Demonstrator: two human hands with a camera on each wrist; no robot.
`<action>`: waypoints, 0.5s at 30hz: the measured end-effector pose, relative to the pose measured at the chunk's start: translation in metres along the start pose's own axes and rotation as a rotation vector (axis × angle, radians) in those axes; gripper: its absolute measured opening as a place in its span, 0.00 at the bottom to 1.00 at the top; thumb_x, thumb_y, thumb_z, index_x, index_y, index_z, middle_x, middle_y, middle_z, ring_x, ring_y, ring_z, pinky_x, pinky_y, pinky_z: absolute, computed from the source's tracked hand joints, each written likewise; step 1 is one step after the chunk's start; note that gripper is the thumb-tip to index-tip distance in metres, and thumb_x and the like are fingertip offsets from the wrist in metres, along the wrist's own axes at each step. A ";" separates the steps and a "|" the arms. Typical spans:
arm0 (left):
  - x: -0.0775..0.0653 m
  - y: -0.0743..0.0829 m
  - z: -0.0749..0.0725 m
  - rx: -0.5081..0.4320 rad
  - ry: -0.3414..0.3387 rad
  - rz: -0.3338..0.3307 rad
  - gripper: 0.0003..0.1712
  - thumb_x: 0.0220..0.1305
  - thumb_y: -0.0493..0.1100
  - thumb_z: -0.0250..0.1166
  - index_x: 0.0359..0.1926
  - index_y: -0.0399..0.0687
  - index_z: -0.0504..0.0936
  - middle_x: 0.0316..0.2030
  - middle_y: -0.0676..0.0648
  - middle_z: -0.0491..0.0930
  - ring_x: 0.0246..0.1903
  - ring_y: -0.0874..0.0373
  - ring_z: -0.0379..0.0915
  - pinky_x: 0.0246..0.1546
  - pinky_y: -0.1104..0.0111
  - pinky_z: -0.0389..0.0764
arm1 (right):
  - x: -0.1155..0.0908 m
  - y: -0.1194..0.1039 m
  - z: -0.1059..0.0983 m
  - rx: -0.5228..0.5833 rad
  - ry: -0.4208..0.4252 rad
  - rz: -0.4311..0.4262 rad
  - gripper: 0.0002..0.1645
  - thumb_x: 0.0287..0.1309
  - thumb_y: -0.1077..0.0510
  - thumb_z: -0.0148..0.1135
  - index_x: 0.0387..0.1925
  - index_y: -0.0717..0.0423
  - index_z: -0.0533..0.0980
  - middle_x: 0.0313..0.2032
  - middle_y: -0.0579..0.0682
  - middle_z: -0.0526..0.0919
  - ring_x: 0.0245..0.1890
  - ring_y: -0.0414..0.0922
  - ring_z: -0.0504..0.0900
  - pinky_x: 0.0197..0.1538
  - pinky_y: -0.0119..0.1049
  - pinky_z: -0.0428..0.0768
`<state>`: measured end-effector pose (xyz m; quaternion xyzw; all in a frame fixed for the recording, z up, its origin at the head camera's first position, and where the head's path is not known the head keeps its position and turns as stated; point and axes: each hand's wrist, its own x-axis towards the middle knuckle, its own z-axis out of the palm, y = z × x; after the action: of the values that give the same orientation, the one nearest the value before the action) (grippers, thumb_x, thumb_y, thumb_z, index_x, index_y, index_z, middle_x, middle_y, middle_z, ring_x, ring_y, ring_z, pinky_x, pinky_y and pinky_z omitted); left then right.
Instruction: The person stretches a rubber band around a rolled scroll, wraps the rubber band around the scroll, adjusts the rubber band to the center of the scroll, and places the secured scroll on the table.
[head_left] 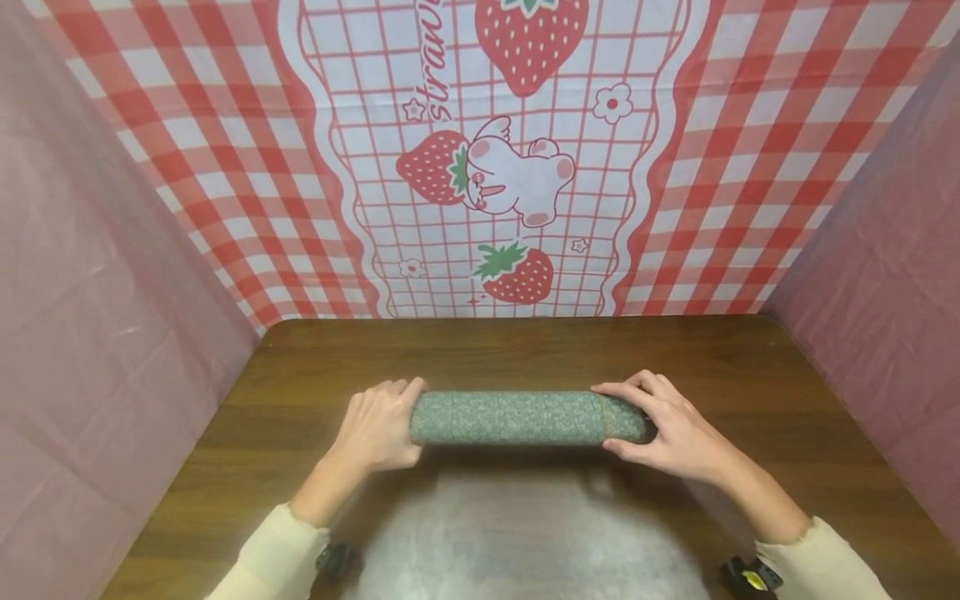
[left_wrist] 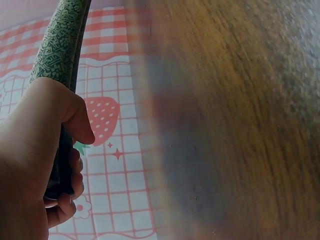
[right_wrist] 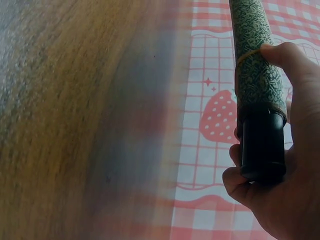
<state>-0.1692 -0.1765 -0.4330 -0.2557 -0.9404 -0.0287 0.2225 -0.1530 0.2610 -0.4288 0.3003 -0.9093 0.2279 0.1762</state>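
A rolled-up scroll (head_left: 510, 418) with a green floral pattern lies level between my two hands. My left hand (head_left: 382, 423) grips its left end, the fingers curled round a dark end piece (left_wrist: 61, 175) in the left wrist view. My right hand (head_left: 663, 421) holds the other end, thumb on the near side and fingers over the far side. A thin yellowish band (right_wrist: 248, 54) circles the roll near the right thumb. Past the patterned part, a black knob (right_wrist: 262, 147) sticks out within the right hand. Fingers partly hide both ends.
Beneath the scroll is a brown wood-grain table (head_left: 247, 467) with a bright glare in front. A red-and-white checked strawberry cloth (head_left: 675, 167) hangs behind it. Pink curtains (head_left: 97, 333) flank the sides. Small black devices (head_left: 335, 560) sit below the wrists.
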 end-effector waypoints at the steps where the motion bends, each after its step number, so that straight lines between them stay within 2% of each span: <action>1: 0.000 0.000 0.000 0.000 -0.002 -0.002 0.37 0.31 0.49 0.82 0.50 0.51 0.81 0.31 0.51 0.85 0.25 0.55 0.78 0.19 0.64 0.75 | 0.000 0.000 0.000 0.001 -0.004 -0.001 0.45 0.47 0.46 0.88 0.69 0.36 0.82 0.49 0.41 0.82 0.52 0.39 0.76 0.49 0.44 0.80; 7: -0.001 0.000 -0.002 -0.017 0.014 -0.014 0.37 0.31 0.48 0.82 0.49 0.50 0.82 0.31 0.51 0.86 0.26 0.54 0.79 0.19 0.63 0.76 | 0.000 -0.002 -0.004 -0.013 -0.029 0.013 0.48 0.45 0.44 0.89 0.70 0.38 0.80 0.51 0.40 0.83 0.53 0.41 0.77 0.47 0.44 0.81; 12: 0.000 -0.002 -0.005 -0.040 0.031 -0.035 0.37 0.29 0.47 0.82 0.49 0.50 0.82 0.31 0.50 0.87 0.27 0.53 0.81 0.19 0.62 0.77 | 0.005 -0.005 -0.006 -0.069 -0.036 -0.016 0.50 0.44 0.43 0.88 0.71 0.42 0.79 0.57 0.44 0.85 0.55 0.46 0.82 0.46 0.49 0.85; 15: 0.001 -0.002 -0.005 -0.051 0.025 -0.036 0.37 0.29 0.47 0.81 0.49 0.50 0.82 0.32 0.50 0.87 0.27 0.53 0.81 0.20 0.63 0.76 | 0.006 -0.006 -0.005 -0.065 -0.035 -0.026 0.50 0.44 0.44 0.89 0.71 0.44 0.79 0.58 0.44 0.86 0.55 0.46 0.84 0.48 0.50 0.87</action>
<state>-0.1688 -0.1788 -0.4276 -0.2440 -0.9410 -0.0598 0.2269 -0.1531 0.2562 -0.4197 0.3104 -0.9151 0.1907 0.1728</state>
